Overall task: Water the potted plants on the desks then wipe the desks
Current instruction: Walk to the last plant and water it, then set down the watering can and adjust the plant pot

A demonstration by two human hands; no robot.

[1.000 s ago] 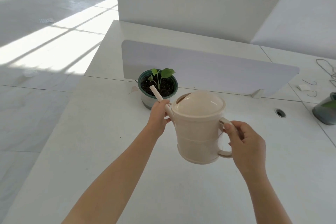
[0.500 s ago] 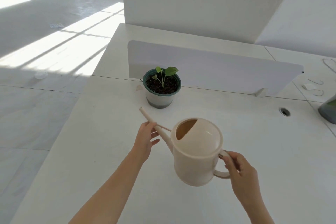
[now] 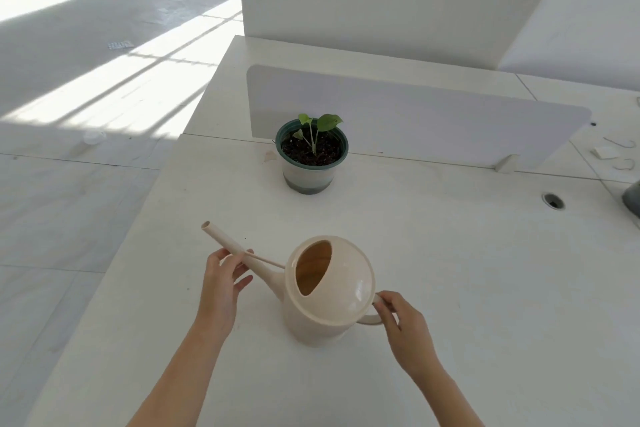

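A beige watering can (image 3: 329, 291) stands upright on the white desk (image 3: 450, 270), its spout pointing up and to the left. My left hand (image 3: 223, 282) touches the spout from below with loosely spread fingers. My right hand (image 3: 403, 322) has its fingertips pinched on the can's handle. Beyond the can, near the grey divider panel (image 3: 433, 114), a small green seedling grows in a dark-rimmed pot (image 3: 311, 156) filled with dark soil.
A second grey pot (image 3: 632, 199) shows partly at the right edge, next to a round cable hole (image 3: 553, 200). Small hooks and a white scrap (image 3: 613, 152) lie beyond the divider. The desk's left edge drops to a sunlit tiled floor (image 3: 86, 80).
The can came down from a tilted pour over the pot, moved toward me and now rests upright on the desk. My right hand's grip on the handle loosened to fingertips.
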